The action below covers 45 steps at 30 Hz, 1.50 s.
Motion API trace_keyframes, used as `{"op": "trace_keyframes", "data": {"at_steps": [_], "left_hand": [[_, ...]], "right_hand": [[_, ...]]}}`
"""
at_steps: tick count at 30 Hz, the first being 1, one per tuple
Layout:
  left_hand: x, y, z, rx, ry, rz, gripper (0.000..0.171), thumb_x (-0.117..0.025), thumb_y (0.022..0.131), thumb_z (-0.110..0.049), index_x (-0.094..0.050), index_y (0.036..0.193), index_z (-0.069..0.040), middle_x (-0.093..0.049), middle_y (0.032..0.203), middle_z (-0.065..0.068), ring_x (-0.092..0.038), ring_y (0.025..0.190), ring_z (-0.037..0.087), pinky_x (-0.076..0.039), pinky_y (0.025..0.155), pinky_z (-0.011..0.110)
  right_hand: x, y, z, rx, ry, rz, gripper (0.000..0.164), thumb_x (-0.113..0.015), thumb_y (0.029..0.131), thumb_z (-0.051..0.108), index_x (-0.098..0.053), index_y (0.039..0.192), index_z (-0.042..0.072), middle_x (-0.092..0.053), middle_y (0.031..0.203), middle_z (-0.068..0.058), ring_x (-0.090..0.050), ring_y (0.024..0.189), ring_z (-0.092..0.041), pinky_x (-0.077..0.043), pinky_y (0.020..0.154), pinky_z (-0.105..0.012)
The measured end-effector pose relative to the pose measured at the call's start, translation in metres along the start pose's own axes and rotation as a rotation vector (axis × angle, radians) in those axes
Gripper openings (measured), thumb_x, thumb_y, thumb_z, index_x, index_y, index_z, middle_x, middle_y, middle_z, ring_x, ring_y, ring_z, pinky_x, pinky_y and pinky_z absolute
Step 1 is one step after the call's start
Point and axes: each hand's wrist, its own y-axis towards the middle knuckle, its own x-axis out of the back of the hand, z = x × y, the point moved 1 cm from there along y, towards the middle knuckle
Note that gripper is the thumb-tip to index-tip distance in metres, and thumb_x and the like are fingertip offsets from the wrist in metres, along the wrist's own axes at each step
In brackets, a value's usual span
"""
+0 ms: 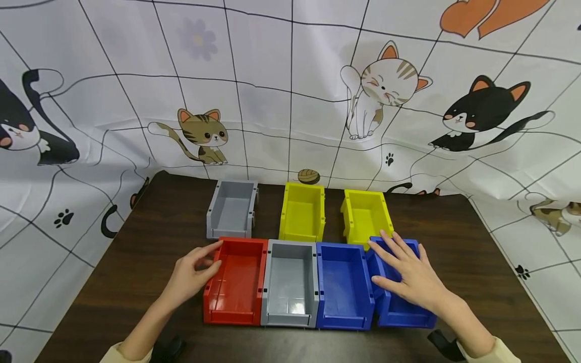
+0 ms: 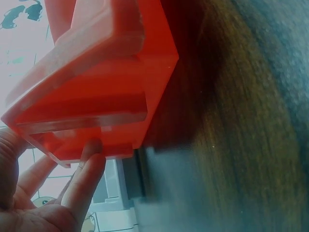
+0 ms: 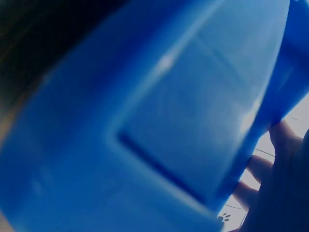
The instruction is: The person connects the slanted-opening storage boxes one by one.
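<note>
My left hand (image 1: 192, 272) is at the left side wall of a red storage bin (image 1: 238, 282). The left wrist view shows a fingertip (image 2: 92, 147) against the bin's outer side, under its ledge, with the thumb up by the rim. Over a blue bin (image 1: 404, 310) at the row's right end, my right hand (image 1: 410, 280) lies with its fingers spread, tips at the far rim and thumb over the left wall. That bin stands slightly askew. Close up, its blue wall (image 3: 193, 106) fills most of the right wrist view, fingers at its edge.
Between the hands stand a grey bin (image 1: 290, 282) and another blue bin (image 1: 345, 287), side by side with the red one. Behind them are a grey bin (image 1: 233, 206), a yellow bin (image 1: 302, 212) and a second yellow bin (image 1: 366, 212). A cat-print sheet (image 1: 272, 111) hangs behind the dark table (image 1: 472, 282).
</note>
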Motion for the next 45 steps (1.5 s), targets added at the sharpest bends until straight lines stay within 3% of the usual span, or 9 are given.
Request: {"op": "trace_keyframes", "data": {"at_steps": [18, 26, 37, 45], "left_hand": [[0.000, 0.000, 0.004, 0.012, -0.049, 0.025, 0.043, -0.070, 0.079, 0.004, -0.061, 0.121, 0.001, -0.063, 0.100, 0.015, -0.063, 0.074, 0.017, -0.052, 0.061, 0.020], [-0.001, 0.002, 0.000, 0.001, -0.033, 0.028, 0.043, -0.068, 0.079, 0.007, -0.061, 0.121, 0.002, -0.062, 0.093, 0.012, -0.062, 0.074, 0.017, -0.052, 0.062, 0.020], [0.000, 0.000, 0.000, 0.031, -0.029, 0.036, 0.043, -0.068, 0.079, 0.006, -0.061, 0.122, 0.001, -0.062, 0.095, 0.013, -0.062, 0.075, 0.020, -0.052, 0.061, 0.019], [0.002, 0.001, -0.001, 0.031, -0.031, 0.042, 0.043, -0.067, 0.080, 0.006, -0.061, 0.121, 0.002, -0.062, 0.096, 0.013, -0.061, 0.075, 0.018, -0.052, 0.060, 0.020]], "right_hand": [[-0.020, -0.006, 0.000, -0.019, -0.021, -0.015, 0.070, -0.059, 0.087, 0.049, -0.032, 0.147, 0.027, -0.019, 0.155, -0.009, -0.011, 0.141, -0.033, 0.005, 0.103, -0.067], [-0.018, -0.007, -0.001, -0.018, -0.026, -0.010, 0.071, -0.059, 0.087, 0.049, -0.030, 0.148, 0.027, -0.018, 0.155, -0.009, -0.011, 0.141, -0.033, 0.004, 0.102, -0.068], [-0.008, -0.002, 0.008, -0.039, -0.003, 0.073, 0.071, -0.055, 0.090, 0.049, -0.026, 0.149, 0.024, -0.010, 0.156, -0.010, -0.007, 0.141, -0.036, 0.004, 0.098, -0.073], [-0.013, 0.004, 0.012, -0.080, -0.003, 0.047, 0.067, -0.050, 0.094, 0.045, -0.023, 0.150, 0.023, -0.009, 0.156, -0.011, -0.006, 0.141, -0.037, 0.005, 0.097, -0.073]]}}
